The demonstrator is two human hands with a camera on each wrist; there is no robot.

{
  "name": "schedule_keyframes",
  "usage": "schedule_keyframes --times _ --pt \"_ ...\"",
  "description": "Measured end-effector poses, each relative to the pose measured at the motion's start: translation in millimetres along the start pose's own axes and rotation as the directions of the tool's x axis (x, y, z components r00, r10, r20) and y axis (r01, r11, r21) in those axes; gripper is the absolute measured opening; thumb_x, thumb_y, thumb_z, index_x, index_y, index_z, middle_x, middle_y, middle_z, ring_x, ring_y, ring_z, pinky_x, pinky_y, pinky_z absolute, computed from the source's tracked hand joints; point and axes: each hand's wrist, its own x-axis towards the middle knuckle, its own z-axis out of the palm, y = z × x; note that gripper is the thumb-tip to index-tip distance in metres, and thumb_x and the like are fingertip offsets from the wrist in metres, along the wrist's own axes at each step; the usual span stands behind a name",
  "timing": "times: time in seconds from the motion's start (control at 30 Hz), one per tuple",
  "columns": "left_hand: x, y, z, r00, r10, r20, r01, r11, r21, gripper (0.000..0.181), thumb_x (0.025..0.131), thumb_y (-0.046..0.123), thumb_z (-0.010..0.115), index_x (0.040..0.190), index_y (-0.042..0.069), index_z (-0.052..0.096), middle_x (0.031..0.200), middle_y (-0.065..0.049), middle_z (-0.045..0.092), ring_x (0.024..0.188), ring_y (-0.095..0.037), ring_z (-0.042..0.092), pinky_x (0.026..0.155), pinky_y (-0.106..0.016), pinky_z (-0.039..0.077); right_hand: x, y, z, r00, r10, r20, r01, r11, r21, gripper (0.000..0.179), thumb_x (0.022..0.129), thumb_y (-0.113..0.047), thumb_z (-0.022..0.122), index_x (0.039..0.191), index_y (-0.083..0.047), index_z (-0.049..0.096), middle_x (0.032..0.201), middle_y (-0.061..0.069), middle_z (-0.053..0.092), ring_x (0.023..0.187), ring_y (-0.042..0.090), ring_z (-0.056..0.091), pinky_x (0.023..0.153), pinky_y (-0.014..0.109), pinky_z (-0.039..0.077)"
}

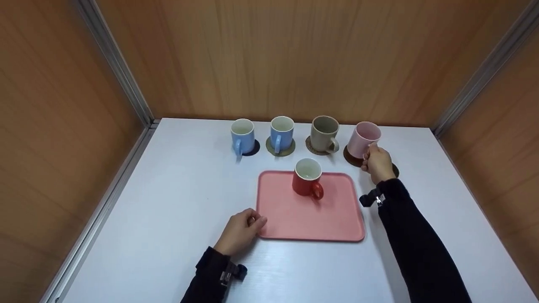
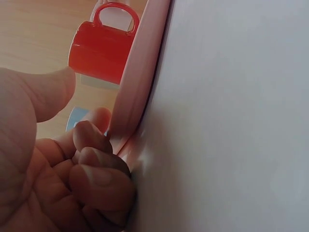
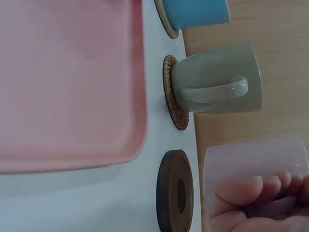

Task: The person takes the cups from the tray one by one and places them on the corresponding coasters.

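My right hand [image 1: 377,163] grips the handle of a pink mug [image 1: 363,138] at the back right. In the right wrist view the mug [image 3: 256,157] hangs apart from the dark brown wooden coaster [image 3: 175,166], its base facing that coaster. At the front left corner of a pink tray [image 1: 286,219] is my left hand [image 1: 241,230]. Its loosely curled fingertips [image 2: 99,176] meet the tray's edge [image 2: 133,89], while the thumb stays apart above the rim. A red mug [image 1: 302,185] stands upright toward the back of the tray, handle toward the front right.
Left of the pink mug, a grey-beige mug [image 1: 323,134] stands on a woven coaster [image 1: 312,148]. Two light blue mugs follow, one [image 1: 283,135] on an olive coaster [image 1: 287,150], one [image 1: 243,136] by a black coaster [image 1: 254,148]. Another dark coaster [image 1: 396,170] is partly behind my right wrist. Wooden walls enclose the table.
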Motion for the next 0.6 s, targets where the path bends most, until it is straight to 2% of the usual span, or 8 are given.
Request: schedule_keyframes --times 0.2,0.37,0.47,0.6 --pt "0.2 -0.6 -0.8 1.000 -0.002 0.017 0.002 1.000 0.000 0.032 0.107 0.043 0.065 0.097 0.012 0.067 0.074 0.005 0.054 0.066 -0.010 0.049 0.061 -0.024 0.040 6.7 -2.6 3.9 0.999 0.030 -0.025 -0.030 1.000 0.003 0.042 0.117 -0.035 0.030 0.093 -0.005 0.046 0.082 0.001 0.048 0.067 0.012 0.045 0.057 0.023 0.048" --pt "0.1 0.0 -0.9 1.000 -0.007 0.022 0.006 1.000 0.005 0.032 0.107 0.043 0.065 0.097 0.012 0.067 0.074 0.005 0.053 0.066 -0.010 0.048 0.061 -0.023 0.039 6.8 -6.0 3.4 0.997 0.073 -0.022 -0.072 0.997 0.021 0.040 0.117 -0.038 0.029 0.098 -0.007 0.045 0.085 0.000 0.048 0.071 0.012 0.046 0.059 0.023 0.047" --pt "0.2 0.7 -1.1 1.000 0.002 0.021 -0.002 1.000 0.011 0.032 0.107 0.043 0.065 0.098 0.012 0.067 0.073 0.006 0.052 0.065 -0.010 0.047 0.060 -0.023 0.038 4.0 -9.0 1.7 0.995 0.094 -0.016 -0.093 0.995 0.042 0.037 0.117 -0.038 0.029 0.100 -0.008 0.045 0.087 0.000 0.047 0.075 0.012 0.047 0.065 0.025 0.050" --pt "0.5 1.0 -1.4 1.000 0.011 0.014 -0.012 1.000 0.015 0.032 0.107 0.043 0.065 0.099 0.012 0.068 0.073 0.006 0.052 0.064 -0.009 0.047 0.059 -0.022 0.038 -2.0 -12.2 -1.2 0.995 0.097 0.034 -0.098 0.995 0.028 0.035 0.117 -0.032 0.028 0.103 -0.004 0.044 0.088 0.002 0.048 0.079 0.013 0.051 0.077 0.029 0.056"
